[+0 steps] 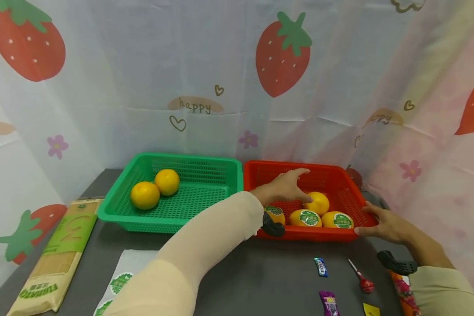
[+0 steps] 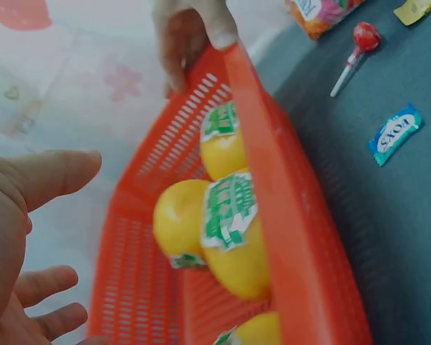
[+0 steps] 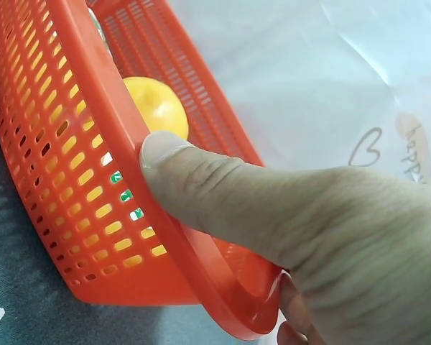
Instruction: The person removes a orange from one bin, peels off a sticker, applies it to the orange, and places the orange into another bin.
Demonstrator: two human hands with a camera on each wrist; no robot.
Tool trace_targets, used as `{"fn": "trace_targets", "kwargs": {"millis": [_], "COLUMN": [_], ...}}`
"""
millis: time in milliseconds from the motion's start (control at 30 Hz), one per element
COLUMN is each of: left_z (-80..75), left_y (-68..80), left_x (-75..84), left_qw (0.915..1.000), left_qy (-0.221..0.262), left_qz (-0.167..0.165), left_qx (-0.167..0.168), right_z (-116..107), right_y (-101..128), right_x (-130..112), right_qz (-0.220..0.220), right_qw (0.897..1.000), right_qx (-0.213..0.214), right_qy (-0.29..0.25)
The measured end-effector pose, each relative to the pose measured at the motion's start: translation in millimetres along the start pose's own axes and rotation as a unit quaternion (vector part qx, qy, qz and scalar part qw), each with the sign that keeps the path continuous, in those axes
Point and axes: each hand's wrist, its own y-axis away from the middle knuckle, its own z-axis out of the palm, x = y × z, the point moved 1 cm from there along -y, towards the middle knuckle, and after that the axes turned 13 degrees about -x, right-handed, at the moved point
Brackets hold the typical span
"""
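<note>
My left hand [image 1: 284, 186] hovers over the red basket [image 1: 306, 233], its fingers spread and holding nothing. In the left wrist view, the fingers of this left hand [image 2: 36, 215] stand apart beside the basket wall. Several oranges lie in the red basket; a front orange [image 1: 300, 218] carries a green-and-white label, and another orange [image 1: 317, 202] sits just behind, close to my left fingers. My right hand [image 1: 391, 226] grips the red basket's right end. In the right wrist view, the right thumb [image 3: 201, 180] presses on the rim while the other fingers are partly hidden below it.
A green basket [image 1: 170, 225] with two oranges [image 1: 145, 195] stands left of the red one. Noodle pack [image 1: 59, 254] and label sheet [image 1: 120, 276] lie at left. In front are a blue candy [image 1: 321, 267], a lollipop [image 1: 366, 285] and a purple candy [image 1: 329, 303]. A curtain [image 1: 142, 66] hangs behind.
</note>
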Motion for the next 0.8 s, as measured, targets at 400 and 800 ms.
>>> {"fn": "trace_targets", "kwargs": {"millis": [400,800], "left_z": [-48.1,-87.2], "left_y": [71.4,161.7], "left_x": [-12.4,-49.2], "left_qw": [0.9975,0.9909], "left_qy": [0.044,0.023], "left_qz": [0.042,0.065], "left_qx": [0.036,0.116], "right_z": [2,7], "right_y": [1,4], "right_x": [1,4], "right_qz": [-0.007,-0.002], "right_qw": [1.0,1.0], "right_qx": [0.014,0.031], "right_qy": [0.004,0.001]}}
